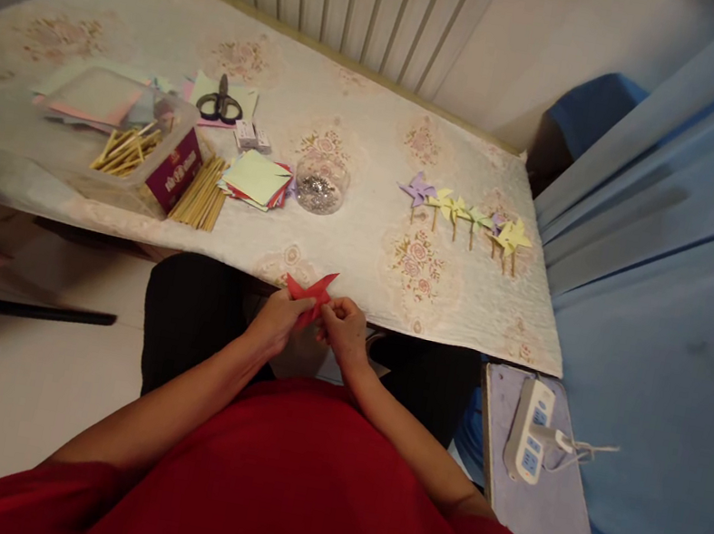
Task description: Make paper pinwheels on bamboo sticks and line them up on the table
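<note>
A red paper pinwheel (313,289) is held over my lap, just at the table's front edge. My left hand (279,316) pinches it from the left, thumb on top of the paper. From the right, my right hand (343,329) has its fingers closed at the pinwheel's middle; whether a small pin is between them is too small to see. Beyond the hands stand a round clear dish of small metal pins (321,187) and a stack of cut paper squares (256,179), yellow-green on top with red below.
Thin sticks (202,192) lie beside a clear plastic box (102,183) holding more sticks. Black-handled scissors (221,103) rest on paper farther back. Several finished pinwheels (456,209) lie at the right. A power strip (530,431) sits on a stool near the blue curtain (682,343).
</note>
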{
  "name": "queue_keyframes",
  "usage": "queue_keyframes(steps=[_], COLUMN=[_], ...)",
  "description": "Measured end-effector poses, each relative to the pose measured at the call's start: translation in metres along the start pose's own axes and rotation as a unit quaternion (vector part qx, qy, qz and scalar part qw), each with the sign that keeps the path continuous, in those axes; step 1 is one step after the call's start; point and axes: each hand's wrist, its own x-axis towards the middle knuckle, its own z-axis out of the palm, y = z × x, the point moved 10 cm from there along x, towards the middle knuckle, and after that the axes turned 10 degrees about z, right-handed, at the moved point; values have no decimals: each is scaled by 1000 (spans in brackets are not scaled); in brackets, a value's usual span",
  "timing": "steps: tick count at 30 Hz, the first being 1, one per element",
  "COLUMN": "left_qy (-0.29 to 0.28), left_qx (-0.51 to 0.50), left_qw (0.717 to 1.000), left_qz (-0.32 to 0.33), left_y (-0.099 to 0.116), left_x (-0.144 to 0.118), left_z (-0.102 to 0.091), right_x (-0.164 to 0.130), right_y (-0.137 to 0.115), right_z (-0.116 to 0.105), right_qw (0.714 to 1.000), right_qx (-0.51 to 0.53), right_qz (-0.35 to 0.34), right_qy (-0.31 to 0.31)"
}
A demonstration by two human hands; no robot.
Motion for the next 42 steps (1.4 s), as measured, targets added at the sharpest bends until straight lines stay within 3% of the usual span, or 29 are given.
queue_keyframes(steps=[42], left_qy=[-4], left_qx=[66], left_qw=[998], left_qz=[22], left_y=[1], left_x=[2], left_z=[-4], right_x=[1], right_y=[-2], right_z=[4], right_qw=[1000], right_qx=[-21], right_qz=[-16], right_qy=[-8])
